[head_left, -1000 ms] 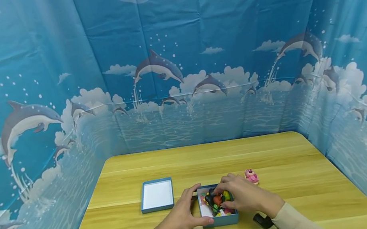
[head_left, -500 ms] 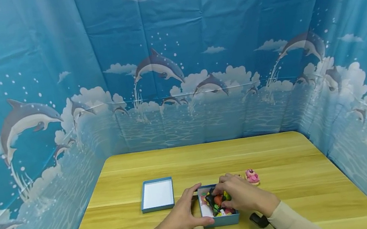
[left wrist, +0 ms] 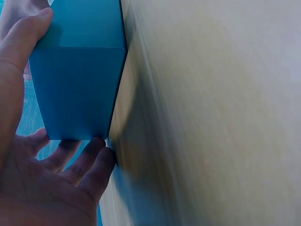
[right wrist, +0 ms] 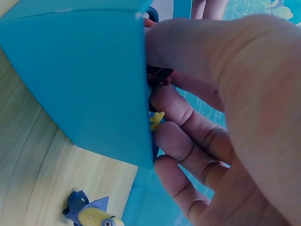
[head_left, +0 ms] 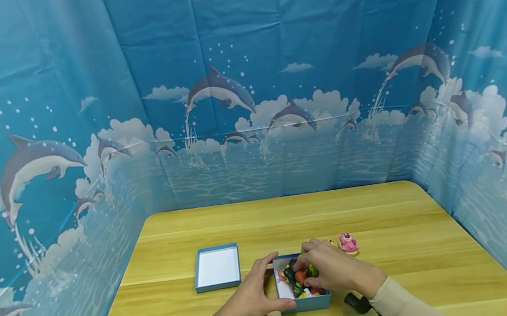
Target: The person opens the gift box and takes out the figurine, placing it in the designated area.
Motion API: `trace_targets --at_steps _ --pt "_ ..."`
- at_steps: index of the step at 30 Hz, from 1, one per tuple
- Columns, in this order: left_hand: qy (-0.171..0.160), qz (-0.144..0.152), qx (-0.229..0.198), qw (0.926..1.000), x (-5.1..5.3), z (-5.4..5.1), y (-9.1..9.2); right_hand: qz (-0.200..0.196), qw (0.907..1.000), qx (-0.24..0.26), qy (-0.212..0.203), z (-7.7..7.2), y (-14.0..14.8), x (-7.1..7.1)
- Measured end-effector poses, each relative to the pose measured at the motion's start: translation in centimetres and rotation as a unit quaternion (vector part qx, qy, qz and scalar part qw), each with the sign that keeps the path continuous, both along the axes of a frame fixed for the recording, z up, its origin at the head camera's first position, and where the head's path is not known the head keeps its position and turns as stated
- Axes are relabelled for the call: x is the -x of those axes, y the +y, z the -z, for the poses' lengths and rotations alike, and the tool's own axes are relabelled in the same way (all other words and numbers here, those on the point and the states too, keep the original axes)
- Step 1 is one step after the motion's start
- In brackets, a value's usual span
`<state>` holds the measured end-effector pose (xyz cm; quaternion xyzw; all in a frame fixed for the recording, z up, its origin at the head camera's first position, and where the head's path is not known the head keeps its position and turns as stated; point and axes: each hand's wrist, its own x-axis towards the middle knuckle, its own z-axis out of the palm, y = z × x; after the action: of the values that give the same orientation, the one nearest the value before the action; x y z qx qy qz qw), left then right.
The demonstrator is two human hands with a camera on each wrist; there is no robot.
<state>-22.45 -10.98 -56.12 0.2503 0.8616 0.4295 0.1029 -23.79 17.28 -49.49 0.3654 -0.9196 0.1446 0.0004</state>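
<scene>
In the head view an open blue box (head_left: pixel 310 304) packed with small coloured figures (head_left: pixel 301 277) stands on the table. My left hand (head_left: pixel 253 297) grips its left side, thumb on the near wall and fingers at the far corner. The left wrist view has the same hand (left wrist: pixel 59 174) around the box (left wrist: pixel 77 94). My right hand (head_left: pixel 337 268) reaches over the right rim, thumb and fingers curled round toys inside. In the right wrist view the box wall (right wrist: pixel 80 80) partly hides what that hand (right wrist: pixel 221 113) pinches; a dark and red piece shows between thumb and fingers.
A blue-edged, white-lined lid (head_left: pixel 216 267) lies left of the box. A pink figure (head_left: pixel 348 243) stands beyond the right hand, with something yellow beside it. The right wrist view shows a yellow and blue figure (right wrist: pixel 94 215) on the table. A dolphin-print curtain (head_left: pixel 255 169) surrounds the table.
My right hand has shifted slightly left over the box, and a small yellow item has come into sight beside the pink figure. My left hand has kept its grip.
</scene>
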Motion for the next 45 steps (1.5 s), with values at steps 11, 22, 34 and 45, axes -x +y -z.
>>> trace_targets --at_steps 11,22,34,45 --pt "0.000 -0.002 -0.003 1.0000 -0.07 0.22 0.03 0.002 0.9999 -0.006 0.012 0.11 0.02 -0.28" --pt "-0.001 -0.001 -0.005 1.0000 0.08 0.31 0.05 0.002 0.9998 -0.002 0.019 0.07 0.12 -0.25" --pt "0.001 -0.002 0.000 1.0000 0.14 0.39 0.09 0.005 0.9996 0.017 0.022 0.06 0.34 -0.34" --pt "-0.004 -0.002 -0.004 1.0000 0.09 0.27 0.10 0.003 0.9991 0.043 -0.001 0.18 0.56 -0.30"
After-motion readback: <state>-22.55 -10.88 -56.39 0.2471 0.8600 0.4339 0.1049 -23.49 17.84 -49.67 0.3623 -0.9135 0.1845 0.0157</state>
